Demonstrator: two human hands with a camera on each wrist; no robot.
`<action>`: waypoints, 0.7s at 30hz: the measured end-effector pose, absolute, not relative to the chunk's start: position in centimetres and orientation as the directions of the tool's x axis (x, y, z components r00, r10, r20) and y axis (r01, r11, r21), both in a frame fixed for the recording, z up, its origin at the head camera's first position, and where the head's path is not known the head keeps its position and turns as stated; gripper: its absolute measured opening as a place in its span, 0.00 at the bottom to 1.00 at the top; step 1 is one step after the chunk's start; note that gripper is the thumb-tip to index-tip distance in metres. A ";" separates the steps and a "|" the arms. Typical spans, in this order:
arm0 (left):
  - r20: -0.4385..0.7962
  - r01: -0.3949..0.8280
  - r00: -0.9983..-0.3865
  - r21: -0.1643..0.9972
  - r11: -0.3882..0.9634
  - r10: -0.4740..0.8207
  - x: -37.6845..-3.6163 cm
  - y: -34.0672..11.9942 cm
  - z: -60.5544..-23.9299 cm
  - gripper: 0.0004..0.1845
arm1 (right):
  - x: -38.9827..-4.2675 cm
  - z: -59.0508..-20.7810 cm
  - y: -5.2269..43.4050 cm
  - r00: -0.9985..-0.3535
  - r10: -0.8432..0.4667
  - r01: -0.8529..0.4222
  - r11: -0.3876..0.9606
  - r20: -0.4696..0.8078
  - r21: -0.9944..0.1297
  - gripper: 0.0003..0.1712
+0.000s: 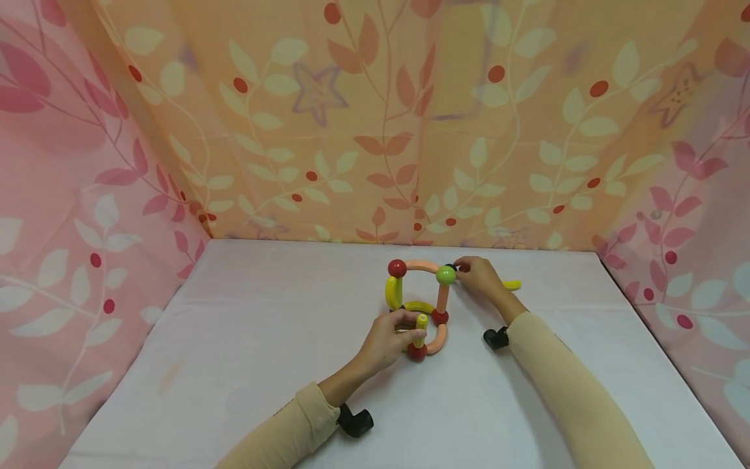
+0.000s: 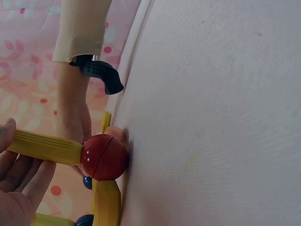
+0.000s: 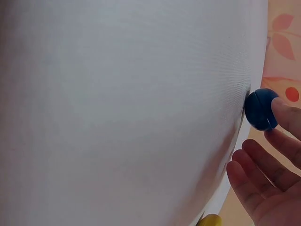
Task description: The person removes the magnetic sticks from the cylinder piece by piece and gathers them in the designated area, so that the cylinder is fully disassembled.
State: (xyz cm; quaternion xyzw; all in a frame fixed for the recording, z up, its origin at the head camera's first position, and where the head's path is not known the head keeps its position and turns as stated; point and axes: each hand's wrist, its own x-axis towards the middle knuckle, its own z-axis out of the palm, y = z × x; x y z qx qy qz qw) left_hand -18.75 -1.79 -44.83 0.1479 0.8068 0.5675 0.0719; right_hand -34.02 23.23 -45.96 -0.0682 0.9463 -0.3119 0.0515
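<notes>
Two hands are working on a small toy frame of coloured sticks and balls, standing near the middle of a white tabletop (image 1: 234,365). Nearest the viewer, the left hand (image 1: 389,339) is curling its fingers around an upright yellow stick (image 1: 421,329), seemingly steadying the front of the frame. That stick is joining a red ball (image 1: 417,352) that is resting on the tabletop, and a curved peach stick (image 1: 438,340) is running from this ball to another red ball (image 1: 440,317) just behind it. Farther back, the right hand (image 1: 479,275) is reaching to the frame's top corner, its fingertips touching a dark blue ball (image 3: 260,109) just beside the green ball (image 1: 446,275); the remaining fingers are lying loosely open. A peach bar (image 1: 420,266) is spanning the top, linking the green ball to a third red ball (image 1: 397,268). A loose yellow stick (image 1: 511,284) is lying on the tabletop just behind the right hand. Beyond, leaf-patterned fabric walls (image 1: 375,117) are enclosing the tabletop on three sides.
</notes>
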 end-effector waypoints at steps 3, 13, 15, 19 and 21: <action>0.056 0.161 -0.945 0.938 0.308 0.323 -18.7 -1.8 -44.9 0.14 | -34.0 -46.0 23.2 -0.985 -0.161 -0.098 0.802 -0.054 -0.589 0.22; 0.042 0.143 -0.944 0.946 0.292 0.327 -18.7 -1.8 -44.8 0.14 | -32.7 -45.1 23.8 -0.989 -0.142 -0.130 0.773 0.030 -0.621 0.25; 0.042 0.143 -0.945 0.945 0.293 0.326 -18.7 -1.8 -44.8 0.14 | -32.2 -44.7 24.0 -0.989 -0.140 -0.143 0.761 0.054 -0.633 0.26; 0.045 0.143 -0.944 0.949 0.281 0.327 -18.8 -1.8 -44.8 0.14 | -30.8 -43.5 24.2 -0.987 -0.132 -0.157 0.724 0.088 -0.672 0.28; 0.047 0.143 -0.944 0.949 0.279 0.326 -18.8 -1.8 -44.8 0.15 | -29.9 -42.8 24.3 -0.985 -0.129 -0.173 0.698 0.116 -0.695 0.27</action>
